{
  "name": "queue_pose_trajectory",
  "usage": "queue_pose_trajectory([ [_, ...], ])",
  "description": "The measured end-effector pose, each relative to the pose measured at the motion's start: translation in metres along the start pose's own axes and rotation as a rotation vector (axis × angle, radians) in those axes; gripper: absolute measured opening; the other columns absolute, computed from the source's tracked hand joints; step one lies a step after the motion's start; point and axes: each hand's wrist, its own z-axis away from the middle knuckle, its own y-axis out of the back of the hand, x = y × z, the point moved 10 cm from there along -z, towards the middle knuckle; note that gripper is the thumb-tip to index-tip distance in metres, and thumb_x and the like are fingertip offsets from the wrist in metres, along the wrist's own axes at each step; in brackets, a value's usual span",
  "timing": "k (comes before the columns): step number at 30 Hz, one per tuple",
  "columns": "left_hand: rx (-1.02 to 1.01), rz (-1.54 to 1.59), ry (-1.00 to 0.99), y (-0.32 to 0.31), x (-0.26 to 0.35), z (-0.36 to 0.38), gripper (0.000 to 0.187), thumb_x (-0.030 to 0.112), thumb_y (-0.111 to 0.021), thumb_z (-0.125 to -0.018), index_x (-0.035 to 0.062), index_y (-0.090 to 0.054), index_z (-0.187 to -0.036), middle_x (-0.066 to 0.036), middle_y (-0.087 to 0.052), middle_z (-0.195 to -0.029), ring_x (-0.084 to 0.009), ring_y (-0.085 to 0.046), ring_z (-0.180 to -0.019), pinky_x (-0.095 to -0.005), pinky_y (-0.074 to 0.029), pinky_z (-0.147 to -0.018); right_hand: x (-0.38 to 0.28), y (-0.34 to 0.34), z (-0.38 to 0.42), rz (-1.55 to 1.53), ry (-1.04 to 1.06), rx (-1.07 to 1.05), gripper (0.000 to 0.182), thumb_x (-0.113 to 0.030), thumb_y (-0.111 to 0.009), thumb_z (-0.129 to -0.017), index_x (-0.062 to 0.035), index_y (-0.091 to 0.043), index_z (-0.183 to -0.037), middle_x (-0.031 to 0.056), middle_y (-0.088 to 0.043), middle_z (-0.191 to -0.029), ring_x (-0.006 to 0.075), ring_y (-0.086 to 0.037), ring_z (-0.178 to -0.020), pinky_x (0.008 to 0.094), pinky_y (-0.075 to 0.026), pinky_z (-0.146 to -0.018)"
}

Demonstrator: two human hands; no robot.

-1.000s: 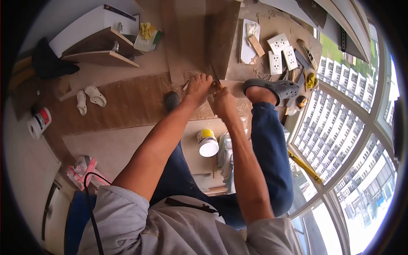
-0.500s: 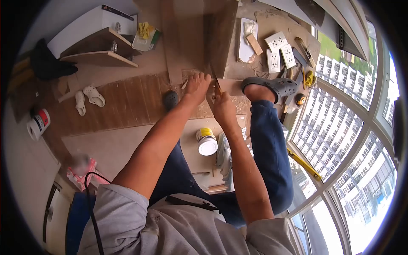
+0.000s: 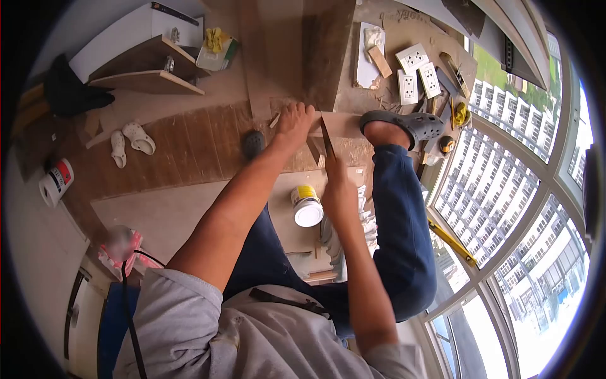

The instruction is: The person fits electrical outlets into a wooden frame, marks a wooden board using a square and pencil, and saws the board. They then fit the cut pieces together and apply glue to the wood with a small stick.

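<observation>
A thin brown wooden board (image 3: 344, 125) lies across the work spot, with my right foot in a grey clog on its right part. My left hand (image 3: 295, 126) holds the board's left end down, its fingers bent over it. My right hand (image 3: 339, 186) is closed around the handle of a handsaw. The narrow dark saw blade (image 3: 327, 137) points away from me, its tip at the board just right of my left hand. The handle is mostly hidden in my fist.
White outlet plates (image 3: 413, 58), a wood block (image 3: 379, 62) and tools lie at the right by the window. A white tub (image 3: 308, 207) stands between my legs. Light clogs (image 3: 138, 139) rest at the left. A yellow level (image 3: 452, 242) leans by the window.
My right hand has drawn the handsaw back toward my body, exposing more of the blade. My left hand and foot stay nearly in place on the board.
</observation>
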Motion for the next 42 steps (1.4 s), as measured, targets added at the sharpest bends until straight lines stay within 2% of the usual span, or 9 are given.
queue_pose_trajectory([
  [5, -0.052, 0.076, -0.036, 0.006, -0.001, 0.004, 0.030, 0.008, -0.067, -0.082, 0.0076, -0.057, -0.111, -0.014, -0.064, -0.111, -0.0313, -0.063, -0.107, -0.0449, -0.051, -0.091, -0.012, -0.013, -0.096, -0.032, 0.120, 0.050, 0.041, -0.004, -0.050, -0.095, -0.0054, -0.044, -0.135, 0.0368, -0.064, -0.086, 0.0560, -0.062, -0.079, 0.0650, -0.045, -0.070],
  [14, -0.056, 0.057, 0.010, 0.001, 0.001, 0.002, 0.028, 0.008, -0.067, -0.082, 0.0087, -0.057, -0.109, -0.013, -0.063, -0.108, -0.0306, -0.063, -0.106, -0.0431, -0.051, -0.089, 0.002, 0.018, 0.045, -0.064, -0.057, -0.020, 0.062, -0.001, -0.049, -0.092, -0.0062, -0.033, -0.151, 0.0336, -0.066, -0.086, 0.0548, -0.063, -0.075, 0.0624, -0.046, -0.063],
  [18, -0.017, 0.076, -0.022, -0.004, -0.002, 0.000, 0.030, 0.009, -0.069, -0.081, 0.0084, -0.057, -0.108, -0.014, -0.063, -0.108, -0.0314, -0.062, -0.106, -0.0436, -0.051, -0.089, -0.004, -0.018, -0.096, -0.083, 0.187, 0.057, 0.046, -0.001, -0.050, -0.092, -0.0014, -0.044, -0.137, 0.0347, -0.066, -0.086, 0.0568, -0.062, -0.076, 0.0639, -0.046, -0.066],
  [22, -0.023, 0.119, -0.050, 0.010, -0.001, -0.003, 0.033, 0.008, -0.070, -0.079, 0.0080, -0.057, -0.109, -0.014, -0.063, -0.108, -0.0320, -0.062, -0.107, -0.0438, -0.051, -0.090, -0.022, 0.009, -0.057, -0.108, 0.351, 0.201, 0.045, -0.001, -0.050, -0.092, -0.0040, -0.044, -0.136, 0.0345, -0.065, -0.082, 0.0569, -0.062, -0.076, 0.0649, -0.045, -0.067],
  [23, -0.021, 0.103, -0.025, 0.005, -0.002, -0.005, 0.034, 0.007, -0.070, -0.078, 0.0079, -0.057, -0.109, -0.014, -0.063, -0.108, -0.0322, -0.062, -0.107, -0.0437, -0.050, -0.090, -0.014, 0.018, -0.021, -0.053, 0.050, 0.001, 0.049, 0.001, -0.049, -0.092, -0.0042, -0.041, -0.140, 0.0337, -0.066, -0.085, 0.0549, -0.063, -0.075, 0.0640, -0.045, -0.066],
  [25, -0.042, 0.091, -0.004, -0.001, 0.000, 0.004, 0.035, 0.006, -0.070, -0.077, 0.0078, -0.057, -0.110, -0.014, -0.063, -0.108, -0.0323, -0.062, -0.107, -0.0436, -0.050, -0.091, -0.004, 0.031, 0.054, -0.006, -0.024, -0.064, 0.060, 0.003, -0.048, -0.092, -0.0053, -0.034, -0.150, 0.0334, -0.066, -0.084, 0.0529, -0.065, -0.075, 0.0612, -0.047, -0.065],
  [33, 0.004, 0.043, -0.033, 0.002, -0.001, 0.001, 0.029, 0.010, -0.070, -0.080, 0.0115, -0.057, -0.106, -0.011, -0.064, -0.106, -0.0272, -0.063, -0.104, -0.0416, -0.050, -0.085, 0.003, -0.027, -0.103, -0.011, 0.036, 0.017, 0.052, -0.002, -0.048, -0.093, -0.0039, -0.041, -0.144, 0.0352, -0.066, -0.087, 0.0541, -0.065, -0.081, 0.0636, -0.047, -0.068],
  [36, -0.012, 0.048, -0.053, 0.005, 0.000, 0.003, 0.030, 0.010, -0.071, -0.080, 0.0113, -0.057, -0.107, -0.011, -0.064, -0.106, -0.0275, -0.063, -0.104, -0.0416, -0.050, -0.085, -0.006, -0.014, -0.077, -0.074, 0.174, 0.058, 0.052, -0.002, -0.049, -0.093, -0.0046, -0.041, -0.144, 0.0360, -0.066, -0.085, 0.0541, -0.065, -0.080, 0.0635, -0.047, -0.067],
  [42, -0.016, 0.053, 0.008, -0.002, -0.001, 0.000, 0.036, 0.011, -0.074, -0.078, 0.0105, -0.057, -0.109, -0.012, -0.063, -0.110, -0.0287, -0.063, -0.106, -0.0422, -0.050, -0.087, 0.001, 0.020, 0.059, -0.100, -0.112, -0.089, 0.067, 0.001, -0.051, -0.092, -0.0063, -0.031, -0.155, 0.0329, -0.068, -0.087, 0.0509, -0.067, -0.075, 0.0595, -0.049, -0.063],
])
